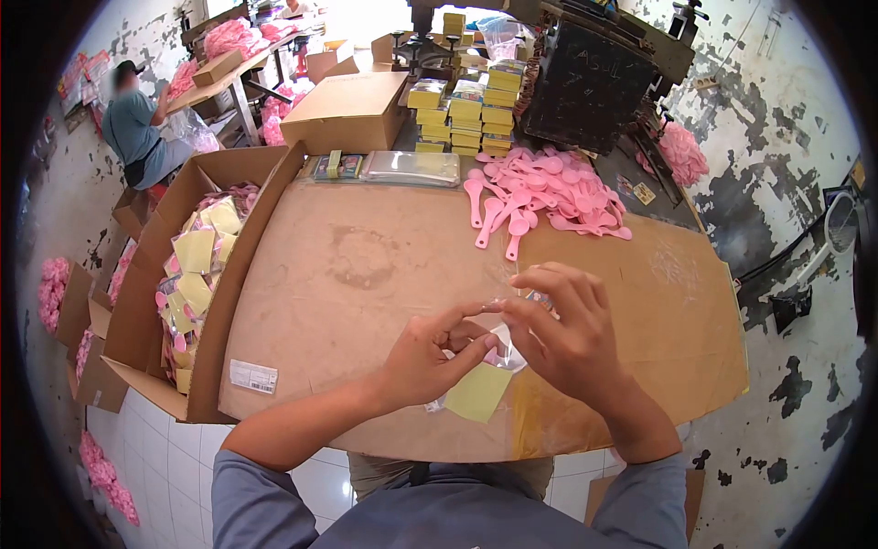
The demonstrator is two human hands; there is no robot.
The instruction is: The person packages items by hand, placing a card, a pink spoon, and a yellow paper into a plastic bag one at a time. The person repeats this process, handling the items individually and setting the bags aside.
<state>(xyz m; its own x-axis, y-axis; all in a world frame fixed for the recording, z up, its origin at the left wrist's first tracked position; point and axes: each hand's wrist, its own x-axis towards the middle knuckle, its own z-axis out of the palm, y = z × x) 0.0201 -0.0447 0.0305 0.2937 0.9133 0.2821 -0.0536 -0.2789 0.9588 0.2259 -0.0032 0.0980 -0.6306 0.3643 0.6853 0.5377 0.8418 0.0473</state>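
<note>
Both hands meet over the near edge of the cardboard sheet (366, 265) that covers the table. The left hand (430, 352) pinches the top of a clear bag (506, 352) between thumb and fingertips. The right hand (562, 334) is curled over the same bag from the other side, its fingers closed on the film. A yellow card (477, 393) sits in the lower part of the bag and hangs just below the left hand's fingers. No pink shows inside the bag, though the right hand hides most of its top, so whether a spoon is in it cannot be told.

Judging by how things lie, this packet is only part-made, with the card in and the mouth being worked. Far to the left of the left hand, an open box (146, 302) holds many filled packets (194, 265) of yellow and pink, so a good share looks done. Plenty seems left. A heap of loose pink spoons (558, 188) lies well ahead of the right hand. A stack of empty bags (412, 167) lies ahead of the left hand, with yellow stacks (466, 114) beyond it beside a closed carton (352, 110). Another person (137, 128) sits at a far table, well apart.
</note>
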